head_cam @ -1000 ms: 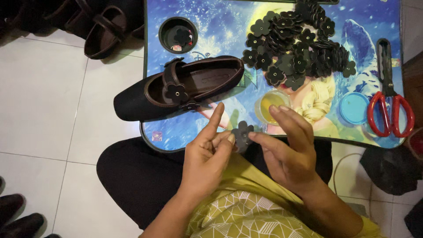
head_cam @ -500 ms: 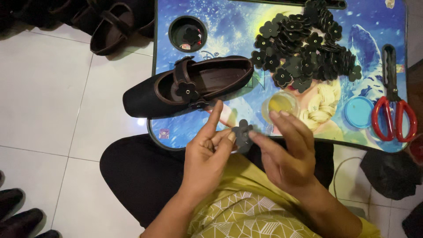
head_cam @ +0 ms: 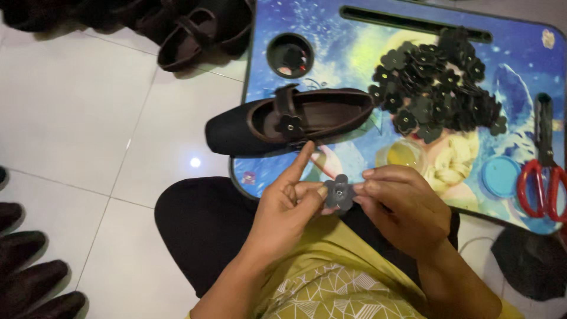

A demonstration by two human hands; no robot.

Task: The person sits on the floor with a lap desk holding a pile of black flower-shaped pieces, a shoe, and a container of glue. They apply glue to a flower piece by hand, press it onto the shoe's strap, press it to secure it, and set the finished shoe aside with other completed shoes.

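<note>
Sitting across the upper right of the frame, a low lap table (head_cam: 354,47) with a glossy blue cartoon print rests over white floor tiles (head_cam: 77,118). On it lie one dark strapped flat shoe (head_cam: 283,121), a heap of flat black flower cutouts (head_cam: 440,88), one red-handled pair of scissors (head_cam: 543,171), one blue lid (head_cam: 501,175) and one yellowish jar (head_cam: 404,155). At centre, the left hand (head_cam: 289,207) and right hand (head_cam: 401,207) pinch a single flower cutout (head_cam: 340,192) between closed fingertips, the left forefinger raised.
</note>
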